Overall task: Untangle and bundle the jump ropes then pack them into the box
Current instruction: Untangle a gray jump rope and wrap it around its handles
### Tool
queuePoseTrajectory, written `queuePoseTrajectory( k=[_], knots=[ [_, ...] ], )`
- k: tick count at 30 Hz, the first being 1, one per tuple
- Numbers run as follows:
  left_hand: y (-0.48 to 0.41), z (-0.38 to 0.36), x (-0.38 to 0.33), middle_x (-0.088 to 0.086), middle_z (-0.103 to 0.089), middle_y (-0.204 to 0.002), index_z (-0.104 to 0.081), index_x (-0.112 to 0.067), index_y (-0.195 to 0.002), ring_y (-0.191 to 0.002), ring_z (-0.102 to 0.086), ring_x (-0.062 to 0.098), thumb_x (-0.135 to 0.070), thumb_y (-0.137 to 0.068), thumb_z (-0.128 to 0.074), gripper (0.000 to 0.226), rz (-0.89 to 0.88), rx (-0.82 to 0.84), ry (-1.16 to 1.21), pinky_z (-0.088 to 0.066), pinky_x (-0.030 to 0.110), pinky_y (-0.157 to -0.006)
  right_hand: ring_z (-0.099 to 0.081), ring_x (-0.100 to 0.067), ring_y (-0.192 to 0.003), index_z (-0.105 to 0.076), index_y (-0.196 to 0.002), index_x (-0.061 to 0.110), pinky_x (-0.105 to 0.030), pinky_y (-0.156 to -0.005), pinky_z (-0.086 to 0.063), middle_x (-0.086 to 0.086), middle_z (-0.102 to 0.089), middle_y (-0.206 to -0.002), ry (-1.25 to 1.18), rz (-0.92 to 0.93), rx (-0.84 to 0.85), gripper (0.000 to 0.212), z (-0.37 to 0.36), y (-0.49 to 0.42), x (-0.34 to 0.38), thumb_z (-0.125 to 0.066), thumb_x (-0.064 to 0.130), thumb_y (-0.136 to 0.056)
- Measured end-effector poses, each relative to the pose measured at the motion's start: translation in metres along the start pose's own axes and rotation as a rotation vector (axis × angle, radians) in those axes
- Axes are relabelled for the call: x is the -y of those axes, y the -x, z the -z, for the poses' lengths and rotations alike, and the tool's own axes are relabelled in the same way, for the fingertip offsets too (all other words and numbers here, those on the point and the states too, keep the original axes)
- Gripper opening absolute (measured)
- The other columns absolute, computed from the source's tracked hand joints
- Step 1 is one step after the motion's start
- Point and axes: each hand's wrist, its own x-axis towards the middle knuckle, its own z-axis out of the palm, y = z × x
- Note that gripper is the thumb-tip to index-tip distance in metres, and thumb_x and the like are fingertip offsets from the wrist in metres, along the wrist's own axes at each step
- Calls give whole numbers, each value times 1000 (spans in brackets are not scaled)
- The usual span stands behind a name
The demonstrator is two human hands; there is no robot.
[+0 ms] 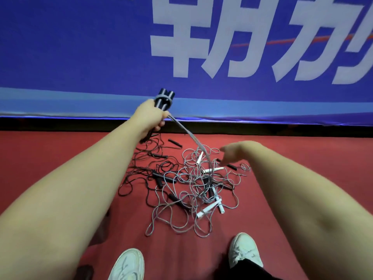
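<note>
A tangle of jump ropes (187, 184) lies on the red floor, grey cords and black cords mixed, with white handles (210, 207) and black handles (175, 143) scattered through it. My left hand (150, 116) is raised above the pile and grips a pair of black handles (165, 98) with grey cord looped round them. A grey cord (187, 134) runs taut from that hand down into the tangle. My right hand (232, 152) hovers blurred over the pile's right side, fingers pointing down and relaxed, holding nothing. No box is in view.
A blue banner with large white characters (201, 47) stands along the far edge of the red floor (60, 150). My two white shoes (129, 265) (244, 249) are planted just in front of the pile.
</note>
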Motion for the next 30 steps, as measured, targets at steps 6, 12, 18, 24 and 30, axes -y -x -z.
queuePoseTrajectory(
  k=[6,12,18,24,30],
  knots=[
    [5,-25,5,25,-66,-101,-46,-15,-93,-60,-46,21,-10,-90,-58,12,-39,140,-142,-37,30,-54,-49,-13,-115,-34,-142,17,-28,-100,-35,-1,-50,-133,-987,426,-168,55,-18,-6,56,-53,35,-94],
    [4,-20,5,13,-61,-87,-47,-11,-104,-58,-49,18,-14,-93,-56,16,-93,143,-337,-38,26,-51,-38,-8,-52,-60,-86,18,-19,-53,-35,4,-44,-60,-1139,553,-264,28,-34,-17,68,-37,25,-101],
    [10,-26,35,12,-61,-104,-38,-15,-128,-83,-52,29,-31,-95,-52,39,-276,140,-989,-37,33,-66,-21,-7,-40,-63,-83,14,-18,-38,-17,2,-27,-54,-1108,444,-208,30,-21,-8,61,-42,27,-100],
    [17,-45,45,14,-58,-98,-40,-6,-110,-75,-49,32,-13,-95,-45,17,-330,-3,-1125,-36,38,-59,-19,-9,-43,-61,-94,17,-23,-41,-17,5,-29,-55,-1154,298,-141,45,-9,6,58,-49,60,-87],
    [28,-59,59,16,-55,-113,-42,-3,-112,-102,-58,35,-16,-97,-45,20,-376,-54,-1259,-33,37,-65,-21,-13,-40,-43,-66,15,-18,-39,-18,0,-28,-52,-943,129,-240,58,-10,10,63,-41,70,-85]
  ],
)
